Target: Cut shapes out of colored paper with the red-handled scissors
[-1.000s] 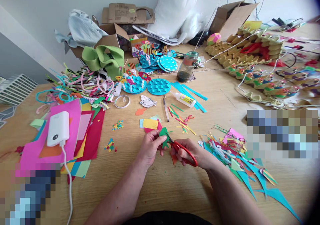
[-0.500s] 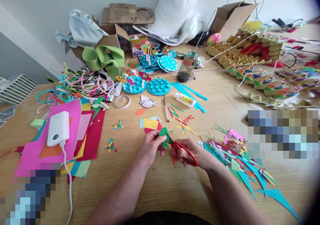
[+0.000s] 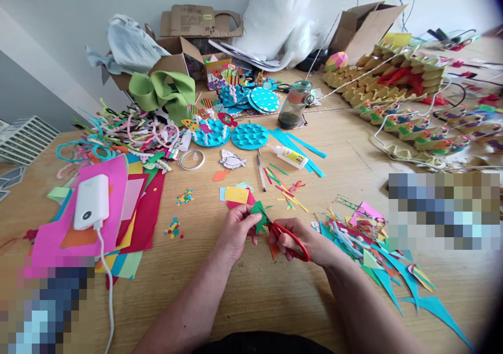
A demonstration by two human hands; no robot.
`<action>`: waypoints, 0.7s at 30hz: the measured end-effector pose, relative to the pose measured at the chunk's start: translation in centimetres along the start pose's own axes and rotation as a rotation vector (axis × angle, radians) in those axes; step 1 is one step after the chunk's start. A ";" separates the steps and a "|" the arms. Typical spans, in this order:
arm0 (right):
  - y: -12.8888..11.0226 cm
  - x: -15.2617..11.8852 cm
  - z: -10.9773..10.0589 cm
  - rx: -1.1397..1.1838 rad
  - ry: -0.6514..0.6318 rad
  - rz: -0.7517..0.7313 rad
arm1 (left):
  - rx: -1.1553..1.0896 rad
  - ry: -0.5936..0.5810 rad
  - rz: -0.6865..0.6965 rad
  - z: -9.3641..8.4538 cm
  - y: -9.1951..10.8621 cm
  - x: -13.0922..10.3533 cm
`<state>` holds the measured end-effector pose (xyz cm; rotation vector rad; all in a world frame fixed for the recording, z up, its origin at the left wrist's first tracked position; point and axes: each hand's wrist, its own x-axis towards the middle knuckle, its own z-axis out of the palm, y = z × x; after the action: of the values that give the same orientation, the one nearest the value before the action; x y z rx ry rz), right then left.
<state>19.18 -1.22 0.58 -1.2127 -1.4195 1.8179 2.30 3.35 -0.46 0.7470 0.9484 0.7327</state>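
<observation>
Over the desk [image 3: 251,301], the left hand [image 3: 234,233] pinches the green paper [image 3: 257,208] between closed fingers — just left of the right hand [image 3: 309,237], curled round the scissors [image 3: 280,227], blades slanting up-left, apparently touching the paper.

Well left of where I grip, I see a white power bank [image 3: 91,202], its white cable [image 3: 106,275] trailing toward me. Ahead and left lies a looped green strip [image 3: 178,93]; farther ahead, a white bag [image 3: 275,21]. Ahead and right stands a glass jar [image 3: 293,103], dark-bottomed, with egg trays [image 3: 346,86] and a cardboard box [image 3: 361,33] beyond.
</observation>
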 end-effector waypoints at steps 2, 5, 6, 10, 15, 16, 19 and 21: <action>0.1 0.0 0.0 0.004 0.004 0.000 | -0.001 0.000 0.001 0.0 0.0 0.0; 0.3 0.0 0.0 0.007 0.007 -0.005 | 0.000 0.001 0.005 0.0 0.0 0.0; 0.3 0.0 0.0 0.008 0.007 -0.007 | 0.001 0.002 0.005 0.0 0.0 0.0; 0.3 0.0 0.0 0.001 0.018 0.007 | -0.005 0.003 0.008 -0.1 -0.1 0.1; 0.5 0.0 -0.1 0.006 0.015 0.001 | -0.002 0.000 0.002 0.0 0.0 0.0; 0.6 0.0 -0.1 0.005 0.013 -0.003 | -0.002 0.004 0.001 0.0 0.0 0.0; 0.6 0.0 -0.2 0.002 0.011 -0.007 | -0.007 0.024 -0.001 0.0 0.1 0.0; 0.5 0.0 -0.2 -0.003 0.009 0.000 | -0.006 0.027 0.003 0.0 0.0 0.0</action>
<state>19.37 -1.29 0.09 -1.2202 -1.4175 1.8088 2.32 3.37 -0.43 0.7347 0.9693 0.7500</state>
